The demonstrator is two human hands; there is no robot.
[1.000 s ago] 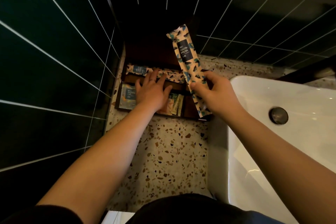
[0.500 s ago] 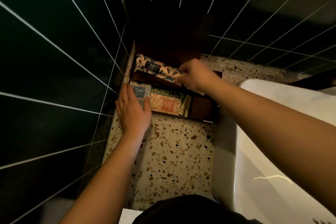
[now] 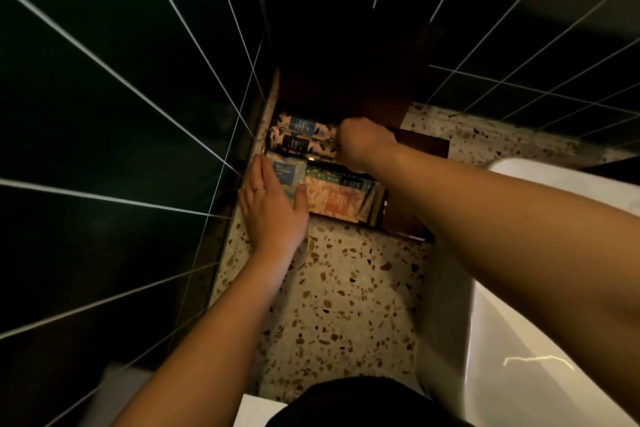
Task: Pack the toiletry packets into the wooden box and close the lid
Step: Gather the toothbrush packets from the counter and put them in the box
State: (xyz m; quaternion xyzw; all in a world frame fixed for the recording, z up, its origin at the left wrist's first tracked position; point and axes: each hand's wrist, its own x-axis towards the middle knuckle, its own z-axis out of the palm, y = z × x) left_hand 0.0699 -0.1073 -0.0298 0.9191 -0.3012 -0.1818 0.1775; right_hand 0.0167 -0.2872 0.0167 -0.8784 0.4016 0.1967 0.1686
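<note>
1. Terrazzo with brown and dark chips is seen as the worktop (image 3: 346, 288), and the wooden box (image 3: 424, 146) is placed on it in the corner, against dark green wall tiles (image 3: 104, 80).
2. The lid (image 3: 346, 80) of the box is raised and stands upright at the back, so the inside is shown.
3. Two long patterned toothbrush packets (image 3: 301, 135) are laid side by side in the rear compartment, one with a blue label and one with a dark label.
4. A packet marked "shower cap" (image 3: 287, 172) is laid in the front compartment at the left, and an orange cotton packet (image 3: 337, 203) is placed just beside it, with a few more small packets at its right.
5. The left hand (image 3: 273, 204) is laid flat, with the fingers spread only a little, on the front left corner of the box; its fingertips are touching the shower cap packet, and nothing is held. A ring (image 3: 259, 188) is worn on one finger.
6. The right hand (image 3: 363, 142) is curled over the right end of the toothbrush packets and is touching them; whether a packet is gripped cannot be told, because the fingers are hidden.
7. A white sink (image 3: 554, 357) is seen at the right, near the box.
</note>
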